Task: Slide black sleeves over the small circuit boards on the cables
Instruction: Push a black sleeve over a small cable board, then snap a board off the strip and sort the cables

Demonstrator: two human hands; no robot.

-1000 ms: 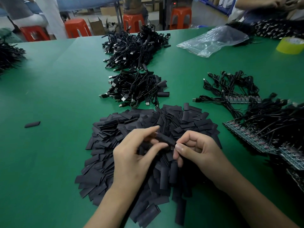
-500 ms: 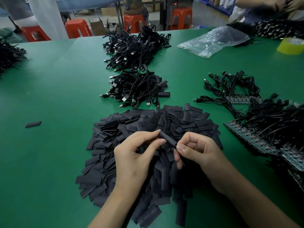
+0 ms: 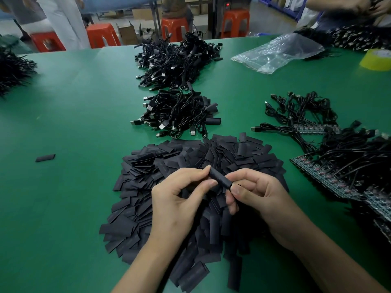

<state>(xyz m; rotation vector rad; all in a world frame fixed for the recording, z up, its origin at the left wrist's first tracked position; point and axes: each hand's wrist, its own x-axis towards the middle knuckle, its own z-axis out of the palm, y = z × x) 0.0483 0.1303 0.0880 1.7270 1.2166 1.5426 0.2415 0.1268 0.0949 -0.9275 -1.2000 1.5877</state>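
Note:
Between both hands I hold one black sleeve (image 3: 220,179) above a big heap of flat black sleeves (image 3: 173,166) on the green table (image 3: 74,123). My left hand (image 3: 179,199) pinches the sleeve's upper left end with thumb and forefinger. My right hand (image 3: 256,197) pinches its lower right end, where a thin black cable (image 3: 240,185) leaves it. Whatever is inside the sleeve is hidden. Cables with bare green circuit boards (image 3: 330,180) lie in rows at the right.
Two piles of sleeved USB cables (image 3: 179,115) (image 3: 175,60) lie beyond the heap. A smaller cable bundle (image 3: 300,113) sits at the right. A clear plastic bag (image 3: 277,53) and yellow tape roll (image 3: 378,58) lie far right. One stray sleeve (image 3: 45,157) lies at left. Another person's hands (image 3: 372,5) work top right.
The sleeve has slid further to the right along the cable toward my right hand and has risen a little. Both hands keep their pinch.

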